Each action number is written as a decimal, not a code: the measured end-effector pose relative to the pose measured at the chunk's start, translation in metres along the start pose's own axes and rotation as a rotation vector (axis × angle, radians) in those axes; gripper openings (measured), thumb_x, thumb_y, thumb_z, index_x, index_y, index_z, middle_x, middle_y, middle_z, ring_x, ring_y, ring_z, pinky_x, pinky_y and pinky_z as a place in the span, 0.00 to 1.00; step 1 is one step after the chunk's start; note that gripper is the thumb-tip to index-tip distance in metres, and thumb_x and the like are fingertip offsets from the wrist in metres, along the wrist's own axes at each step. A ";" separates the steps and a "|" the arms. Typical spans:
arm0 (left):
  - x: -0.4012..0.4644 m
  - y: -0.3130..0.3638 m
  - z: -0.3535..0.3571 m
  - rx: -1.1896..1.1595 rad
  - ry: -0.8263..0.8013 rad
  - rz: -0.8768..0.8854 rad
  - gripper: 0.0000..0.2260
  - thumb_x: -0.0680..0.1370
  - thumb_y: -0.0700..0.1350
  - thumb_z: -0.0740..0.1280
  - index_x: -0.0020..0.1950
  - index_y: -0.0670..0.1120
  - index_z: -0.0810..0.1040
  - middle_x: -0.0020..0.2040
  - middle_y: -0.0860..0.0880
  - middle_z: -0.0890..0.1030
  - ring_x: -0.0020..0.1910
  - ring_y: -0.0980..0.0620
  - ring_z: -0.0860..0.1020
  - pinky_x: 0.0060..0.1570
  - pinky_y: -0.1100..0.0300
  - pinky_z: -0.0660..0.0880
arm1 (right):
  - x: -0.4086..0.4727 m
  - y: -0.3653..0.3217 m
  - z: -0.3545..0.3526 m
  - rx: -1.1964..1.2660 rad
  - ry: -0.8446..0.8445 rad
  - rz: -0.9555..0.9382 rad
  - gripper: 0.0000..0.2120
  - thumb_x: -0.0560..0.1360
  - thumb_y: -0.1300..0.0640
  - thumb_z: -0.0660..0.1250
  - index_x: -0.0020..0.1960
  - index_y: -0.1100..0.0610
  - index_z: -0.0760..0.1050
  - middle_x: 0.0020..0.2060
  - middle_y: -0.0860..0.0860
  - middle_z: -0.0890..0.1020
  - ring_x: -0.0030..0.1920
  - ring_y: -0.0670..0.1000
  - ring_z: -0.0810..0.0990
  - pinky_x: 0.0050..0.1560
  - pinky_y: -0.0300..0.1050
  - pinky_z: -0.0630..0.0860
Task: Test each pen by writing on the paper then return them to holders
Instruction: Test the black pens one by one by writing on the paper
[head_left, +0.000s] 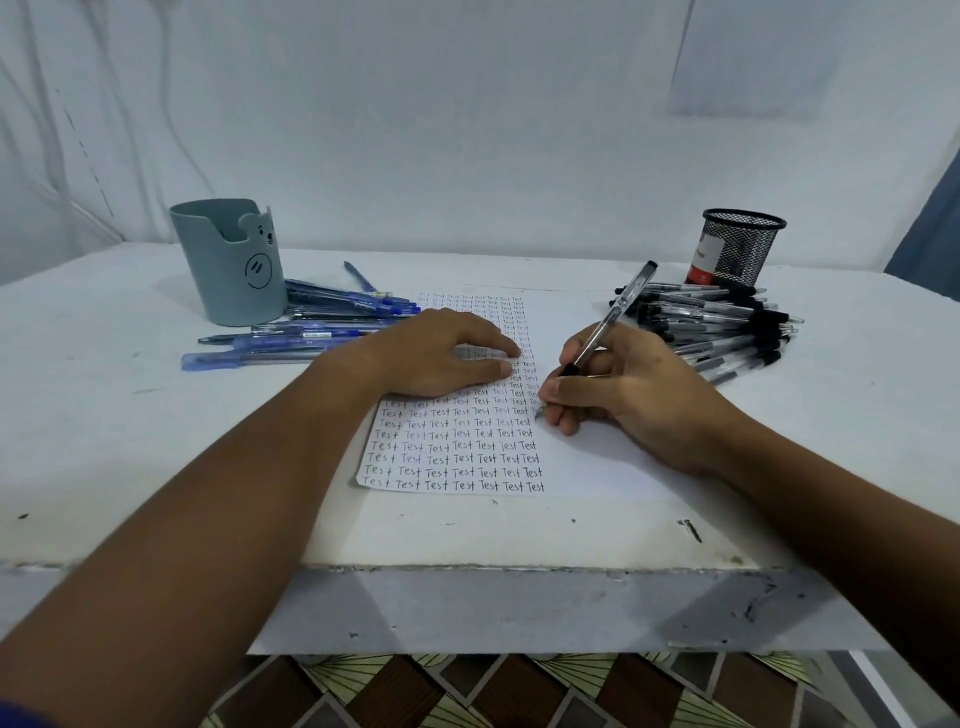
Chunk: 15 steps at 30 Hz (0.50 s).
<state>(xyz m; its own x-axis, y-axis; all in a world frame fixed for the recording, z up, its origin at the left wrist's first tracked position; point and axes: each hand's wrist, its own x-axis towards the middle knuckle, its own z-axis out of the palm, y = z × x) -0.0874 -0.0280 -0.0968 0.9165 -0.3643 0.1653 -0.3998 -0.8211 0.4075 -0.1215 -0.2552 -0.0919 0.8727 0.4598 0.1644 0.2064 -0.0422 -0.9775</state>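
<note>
While its fingers and thumb pinch a clear pen (605, 322) with black trim low on the barrel, the right hand (618, 389) rests on the paper (597, 462), the pen tip touching the sheet at the right end of a row of writing and the cap end slanting up toward 1 o'clock. At 9 o'clock from it, just across the column of words, the left hand (441, 353) lies flat with fingers straight and slightly apart, pressing the sheet down and covering part of the text. The paper sits at the centre of the white desk (130, 441); its left half is filled with rows of the word "Test", its right half blank. At 2 o'clock from the right hand a heap of black-trimmed clear pens (727, 327) lies on the desk, and just beyond it, further toward 1 o'clock, stands a black mesh holder (737, 249) with a red label. At 10 o'clock from the left hand blue pens (311, 327) lie scattered, touching the base of a grey-blue holder (228, 265) with a bear face, which stands upright at the far left
</note>
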 end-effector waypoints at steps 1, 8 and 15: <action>0.000 0.000 0.000 -0.002 0.000 -0.001 0.15 0.77 0.61 0.63 0.63 0.62 0.76 0.68 0.60 0.73 0.69 0.60 0.67 0.72 0.55 0.61 | 0.000 0.000 0.000 0.008 0.009 0.003 0.12 0.72 0.75 0.68 0.48 0.63 0.69 0.38 0.68 0.79 0.34 0.60 0.79 0.36 0.47 0.80; 0.000 0.001 0.000 -0.004 -0.001 -0.004 0.15 0.77 0.60 0.64 0.63 0.61 0.76 0.68 0.60 0.73 0.69 0.60 0.67 0.71 0.58 0.60 | 0.001 0.002 0.003 -0.061 0.018 -0.028 0.12 0.73 0.74 0.68 0.48 0.62 0.68 0.36 0.66 0.78 0.34 0.60 0.79 0.37 0.50 0.79; -0.001 0.001 0.001 0.002 -0.001 -0.001 0.16 0.77 0.60 0.63 0.64 0.61 0.76 0.68 0.60 0.73 0.69 0.60 0.67 0.72 0.55 0.61 | -0.001 -0.001 0.001 0.022 0.006 -0.005 0.12 0.72 0.75 0.67 0.47 0.62 0.68 0.37 0.66 0.77 0.34 0.60 0.78 0.33 0.47 0.78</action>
<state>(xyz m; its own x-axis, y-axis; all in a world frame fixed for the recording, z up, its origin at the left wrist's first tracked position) -0.0893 -0.0290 -0.0974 0.9168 -0.3640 0.1644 -0.3992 -0.8222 0.4058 -0.1231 -0.2552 -0.0911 0.8745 0.4544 0.1697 0.2006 -0.0202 -0.9795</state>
